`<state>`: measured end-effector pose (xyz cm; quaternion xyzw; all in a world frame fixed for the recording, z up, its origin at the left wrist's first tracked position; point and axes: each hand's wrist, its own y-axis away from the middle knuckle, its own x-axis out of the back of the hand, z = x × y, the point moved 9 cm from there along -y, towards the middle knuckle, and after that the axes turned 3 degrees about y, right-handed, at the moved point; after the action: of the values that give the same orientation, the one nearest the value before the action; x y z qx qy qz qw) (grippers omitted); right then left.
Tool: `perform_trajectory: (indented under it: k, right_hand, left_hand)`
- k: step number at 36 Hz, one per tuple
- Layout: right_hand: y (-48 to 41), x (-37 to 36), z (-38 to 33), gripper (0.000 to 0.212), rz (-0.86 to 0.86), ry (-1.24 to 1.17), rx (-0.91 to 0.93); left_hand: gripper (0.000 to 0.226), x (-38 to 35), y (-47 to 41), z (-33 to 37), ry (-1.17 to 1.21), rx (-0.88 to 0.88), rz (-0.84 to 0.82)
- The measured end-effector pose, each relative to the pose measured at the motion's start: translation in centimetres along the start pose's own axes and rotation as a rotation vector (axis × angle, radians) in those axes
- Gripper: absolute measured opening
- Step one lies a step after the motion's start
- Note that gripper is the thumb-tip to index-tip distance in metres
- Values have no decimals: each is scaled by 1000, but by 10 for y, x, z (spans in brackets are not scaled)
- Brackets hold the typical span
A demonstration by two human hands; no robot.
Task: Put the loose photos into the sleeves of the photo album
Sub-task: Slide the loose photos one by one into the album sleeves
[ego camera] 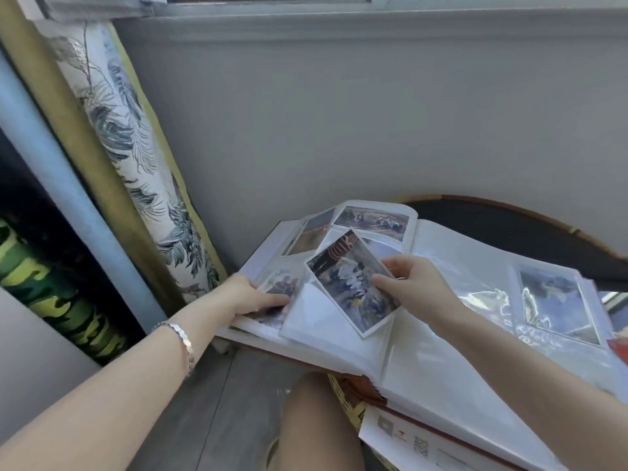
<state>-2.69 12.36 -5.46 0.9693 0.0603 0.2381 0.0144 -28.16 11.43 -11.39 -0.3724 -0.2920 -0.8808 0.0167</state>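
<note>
Pinching photo (353,283) by its edge with right grip (407,283), tilted over album (441,351) at frame centre, ready for a sleeve (319,321). Pressing page (258,260) flat with straight-fingered left grip (251,297), likely steadying.

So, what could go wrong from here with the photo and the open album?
1. The right hand pinches the photo at one edge only, and it lies tilted over the page; a corner may catch on the sleeve and bend.
2. The fingertips touch the picture side, so prints are possible.
3. The album seems to hang over the table on the near side; the left hand pressing there could tip it.
</note>
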Motion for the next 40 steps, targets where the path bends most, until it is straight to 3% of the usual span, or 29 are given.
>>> perform_trajectory:
  k: [4,9,16,21,30,35,40]
  right_hand:
    - [-3,3,3,8,-4,-116,-50]
    - [-16,6,-13,15,36,-273,-46]
    - [-47,-23,-48,5,-85,-391,40]
    - [-59,-51,-72,16,-245,-619,76]
    - [-73,-83,-74,21,-357,-473,23]
    - [-72,-91,-79,20,-421,-283,88]
    - [-70,-93,-79,22,-461,-95,137]
  left_hand:
    - [33,31,2,5,203,-75,124]
    - [18,69,14,16,326,-197,224]
    - [6,87,27,31,506,-291,278]
    - [6,86,27,30,525,-296,277]
    - [9,86,22,27,523,-284,274]
    - [15,84,17,24,528,-286,258]
    - [2,82,18,26,537,-299,251]
